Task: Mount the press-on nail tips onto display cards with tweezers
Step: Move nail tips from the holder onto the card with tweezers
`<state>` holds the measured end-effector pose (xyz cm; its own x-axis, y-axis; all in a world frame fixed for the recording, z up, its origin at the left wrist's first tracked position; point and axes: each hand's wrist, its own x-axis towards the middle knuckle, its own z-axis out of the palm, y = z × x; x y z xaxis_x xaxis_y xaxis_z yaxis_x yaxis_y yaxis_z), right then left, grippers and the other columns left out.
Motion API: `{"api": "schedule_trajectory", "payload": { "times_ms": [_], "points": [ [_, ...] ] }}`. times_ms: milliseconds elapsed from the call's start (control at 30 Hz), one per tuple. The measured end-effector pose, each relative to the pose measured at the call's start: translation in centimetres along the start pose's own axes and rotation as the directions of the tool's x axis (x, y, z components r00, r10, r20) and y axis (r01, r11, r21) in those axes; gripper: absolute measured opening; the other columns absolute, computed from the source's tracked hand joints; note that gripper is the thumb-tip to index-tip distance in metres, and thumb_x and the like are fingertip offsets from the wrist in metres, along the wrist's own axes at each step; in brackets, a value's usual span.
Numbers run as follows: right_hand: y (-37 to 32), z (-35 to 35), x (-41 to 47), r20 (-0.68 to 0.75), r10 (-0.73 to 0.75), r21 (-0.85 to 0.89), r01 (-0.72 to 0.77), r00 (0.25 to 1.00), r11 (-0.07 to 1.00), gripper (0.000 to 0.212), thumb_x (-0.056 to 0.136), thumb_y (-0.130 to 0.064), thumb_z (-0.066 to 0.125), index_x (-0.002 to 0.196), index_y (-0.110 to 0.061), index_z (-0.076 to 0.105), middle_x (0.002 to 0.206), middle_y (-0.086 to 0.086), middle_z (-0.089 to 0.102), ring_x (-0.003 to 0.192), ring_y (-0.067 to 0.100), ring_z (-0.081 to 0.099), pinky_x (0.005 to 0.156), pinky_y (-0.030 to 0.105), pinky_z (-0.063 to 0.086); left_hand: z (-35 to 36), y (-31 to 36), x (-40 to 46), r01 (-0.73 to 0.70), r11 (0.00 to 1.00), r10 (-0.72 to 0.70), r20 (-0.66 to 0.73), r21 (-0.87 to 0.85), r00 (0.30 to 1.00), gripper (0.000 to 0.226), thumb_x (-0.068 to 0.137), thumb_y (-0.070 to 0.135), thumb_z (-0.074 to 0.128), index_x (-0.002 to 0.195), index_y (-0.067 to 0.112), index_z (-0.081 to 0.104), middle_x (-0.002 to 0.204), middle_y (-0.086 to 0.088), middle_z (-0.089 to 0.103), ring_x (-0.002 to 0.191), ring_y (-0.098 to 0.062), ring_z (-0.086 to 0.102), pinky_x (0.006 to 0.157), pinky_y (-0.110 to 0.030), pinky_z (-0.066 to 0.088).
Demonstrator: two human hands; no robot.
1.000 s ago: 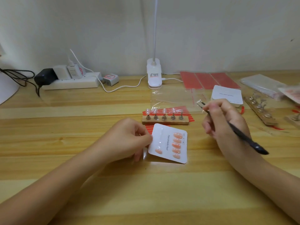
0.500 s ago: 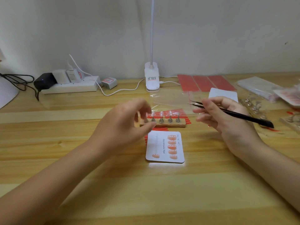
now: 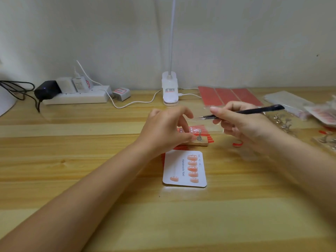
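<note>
A person's left hand (image 3: 164, 128) rests on a wooden nail-stand block (image 3: 197, 141), fingers curled down over its metal pegs; whether they pinch anything cannot be told. The right hand (image 3: 240, 122) grips black tweezers (image 3: 241, 112), tips pointing left above the block. The white display card (image 3: 184, 169), printed "Handmade Nail", lies flat on the wooden table (image 3: 91, 160) just in front of the block, five peach nail tips (image 3: 192, 168) in its right column and one at lower left
</note>
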<state>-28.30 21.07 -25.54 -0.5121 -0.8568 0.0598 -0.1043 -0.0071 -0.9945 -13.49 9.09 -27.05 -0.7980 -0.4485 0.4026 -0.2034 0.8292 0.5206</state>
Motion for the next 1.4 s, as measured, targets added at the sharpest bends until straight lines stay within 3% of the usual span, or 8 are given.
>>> {"api": "schedule_trajectory", "payload": {
  "times_ms": [233,667,833,1000,1300,1400],
  "points": [
    [-0.7,-0.6,2.6,0.162,0.233,-0.11,-0.217,0.959,0.97,0.03,0.049,-0.03,0.079,0.055,-0.019,0.052,0.059,0.0,0.065,0.043,0.003,0.05,0.04,0.012,0.038,0.9,-0.2,0.2,0.035,0.999,-0.036,-0.026,-0.036,0.999,0.035,0.071,0.018,0.077,0.101,0.02,0.058,0.061,0.021,0.056,0.067,0.01,0.05,0.086,-0.03,0.039],
    [0.0,-0.9,2.7,0.228,0.3,-0.02,-0.303,0.926,0.953,0.027,0.061,-0.021,0.072,0.038,-0.02,0.057,0.053,0.002,0.062,0.039,0.001,0.05,0.036,0.011,0.04,0.7,-0.2,0.1,0.097,0.992,-0.093,0.048,-0.08,0.994,0.034,0.074,0.018,0.075,0.094,0.03,0.051,0.072,0.019,0.059,0.074,0.004,0.051,0.077,-0.024,0.031],
    [0.3,-0.7,2.7,0.237,0.291,0.018,-0.304,0.927,0.953,0.022,0.061,-0.019,0.072,0.043,-0.02,0.06,0.054,0.002,0.063,0.04,0.001,0.051,0.036,0.011,0.04,0.5,-0.1,0.1,0.108,0.991,-0.104,0.062,-0.075,0.993,0.034,0.073,0.019,0.076,0.092,0.031,0.05,0.072,0.018,0.06,0.076,-0.004,0.054,0.077,-0.026,0.034],
    [0.4,-0.6,2.5,0.231,0.262,0.059,-0.282,0.937,0.958,0.019,0.061,-0.015,0.07,0.062,-0.015,0.05,0.052,0.002,0.062,0.038,0.0,0.05,0.035,0.009,0.039,0.5,0.0,0.1,0.116,0.991,-0.111,0.071,-0.071,0.991,0.034,0.073,0.018,0.077,0.091,0.029,0.051,0.072,0.019,0.059,0.079,-0.007,0.056,0.078,-0.026,0.036],
    [-0.1,-0.4,2.5,0.227,0.182,0.058,-0.2,0.957,0.978,0.022,0.063,-0.011,0.069,0.064,-0.015,0.047,0.05,-0.001,0.058,0.04,0.0,0.051,0.036,0.009,0.038,0.5,0.1,0.2,0.098,0.994,-0.095,0.074,-0.047,0.993,0.032,0.073,0.018,0.077,0.089,0.027,0.05,0.071,0.02,0.058,0.081,-0.008,0.055,0.072,-0.024,0.034],
    [0.1,-0.4,2.7,0.206,0.16,0.067,-0.177,0.965,0.982,0.024,0.072,-0.006,0.067,0.065,-0.016,0.046,0.048,-0.004,0.056,0.041,0.0,0.052,0.035,0.009,0.038,0.6,0.0,0.2,0.082,0.996,-0.079,0.072,-0.034,0.994,0.032,0.073,0.017,0.076,0.089,0.027,0.05,0.07,0.021,0.056,0.076,-0.006,0.053,0.071,-0.023,0.033]
  ]
}}
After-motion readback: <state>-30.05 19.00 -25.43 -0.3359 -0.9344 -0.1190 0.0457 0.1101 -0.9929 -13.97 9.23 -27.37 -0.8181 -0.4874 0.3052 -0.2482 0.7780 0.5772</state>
